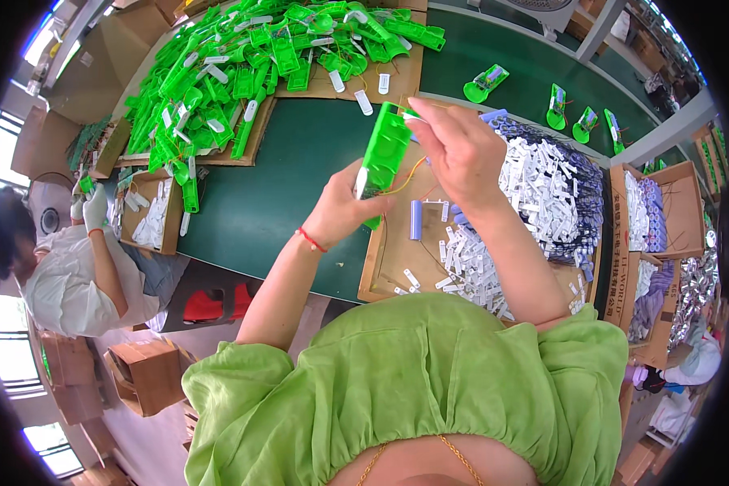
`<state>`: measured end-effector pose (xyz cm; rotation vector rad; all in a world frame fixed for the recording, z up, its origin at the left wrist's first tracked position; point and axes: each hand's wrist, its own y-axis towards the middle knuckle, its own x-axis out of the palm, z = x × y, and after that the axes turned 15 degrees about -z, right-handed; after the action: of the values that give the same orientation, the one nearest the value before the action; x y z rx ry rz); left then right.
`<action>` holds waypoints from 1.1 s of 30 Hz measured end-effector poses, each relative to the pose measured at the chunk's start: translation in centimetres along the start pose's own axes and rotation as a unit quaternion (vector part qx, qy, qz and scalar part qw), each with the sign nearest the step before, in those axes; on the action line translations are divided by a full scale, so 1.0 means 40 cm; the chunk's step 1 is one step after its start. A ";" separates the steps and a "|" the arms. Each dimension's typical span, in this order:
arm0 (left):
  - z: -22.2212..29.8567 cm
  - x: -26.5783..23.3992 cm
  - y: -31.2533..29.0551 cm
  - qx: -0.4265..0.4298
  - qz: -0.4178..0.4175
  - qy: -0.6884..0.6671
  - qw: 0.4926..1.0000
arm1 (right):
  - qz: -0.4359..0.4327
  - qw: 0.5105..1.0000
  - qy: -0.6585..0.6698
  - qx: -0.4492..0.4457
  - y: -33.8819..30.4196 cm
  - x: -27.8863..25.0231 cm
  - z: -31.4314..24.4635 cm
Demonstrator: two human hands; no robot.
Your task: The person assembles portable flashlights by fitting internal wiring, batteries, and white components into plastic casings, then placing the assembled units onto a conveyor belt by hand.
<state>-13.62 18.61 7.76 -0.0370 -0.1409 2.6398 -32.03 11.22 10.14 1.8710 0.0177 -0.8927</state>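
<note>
My left hand (pixel 338 206) grips a long bright green plastic housing (pixel 387 146), held tilted above the table with its ribbed inside showing. A white strip lies by the left thumb, and a thin yellow wire (pixel 413 173) trails from the housing's lower part. At the housing's upper end, my right hand (pixel 468 158) has thumb and fingers pinched on a small white piece (pixel 412 117), partly hidden by the fingertips. Below the hands, a blue cylindrical battery cell (pixel 415 219) stands out in a cardboard tray (pixel 374 271). Small white plastic pieces (pixel 543 182) are heaped in that tray.
A large pile of green housings (pixel 219 77) with wires covers cardboard at the back left. Several fitted green housings (pixel 556 107) lie on the green surface at back right. Boxes of parts (pixel 676 198) stand right. A gloved co-worker (pixel 81 267) sits at the left.
</note>
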 end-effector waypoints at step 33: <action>-0.042 0.017 0.020 0.099 0.131 -0.032 0.986 | -0.117 0.833 0.436 0.321 -0.023 0.052 -0.102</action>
<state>-14.51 18.42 5.99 0.1036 0.1144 2.9056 -28.57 14.15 9.05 2.8242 0.5801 -0.0930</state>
